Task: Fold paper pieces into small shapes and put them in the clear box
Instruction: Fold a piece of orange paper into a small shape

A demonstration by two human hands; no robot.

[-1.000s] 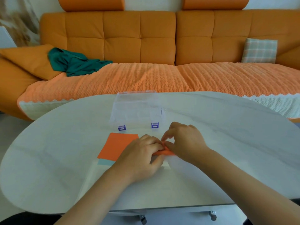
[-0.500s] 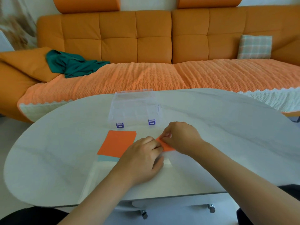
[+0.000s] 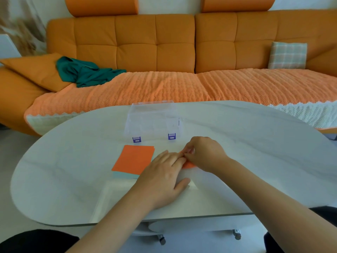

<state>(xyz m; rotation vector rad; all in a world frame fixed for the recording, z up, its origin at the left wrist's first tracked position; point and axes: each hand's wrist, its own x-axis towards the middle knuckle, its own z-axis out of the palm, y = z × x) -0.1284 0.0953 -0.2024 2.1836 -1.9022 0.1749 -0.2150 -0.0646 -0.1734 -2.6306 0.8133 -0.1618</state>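
Orange sheets (image 3: 134, 159) lie stacked on the left of the white table (image 3: 73, 161), with a pale blue sheet (image 3: 124, 175) showing under their near edge; by my reading these are pieces not yet folded. Just behind the stack stands the clear box (image 3: 153, 121) with its purple latches (image 3: 136, 139) facing me. I see nothing coloured in its compartments, so I judge no shape is stored yet, and I cannot tell whether the lid is latched. Next comes the left hand (image 3: 164, 178), lying flat with fingers stretched out and pressing the near end of the orange piece (image 3: 188, 164) onto the table. That piece sits between the two hands, near the box but apart from it, mostly hidden. The right hand (image 3: 204, 154) has its fingertips curled and pinching the piece's far edge, working a crease. So the task looks to be at its first fold, with finishing, boxing and the rest of the stack left. Against half a second ago, the left fingers have straightened from a curl and cover more of the piece, which stays in place.
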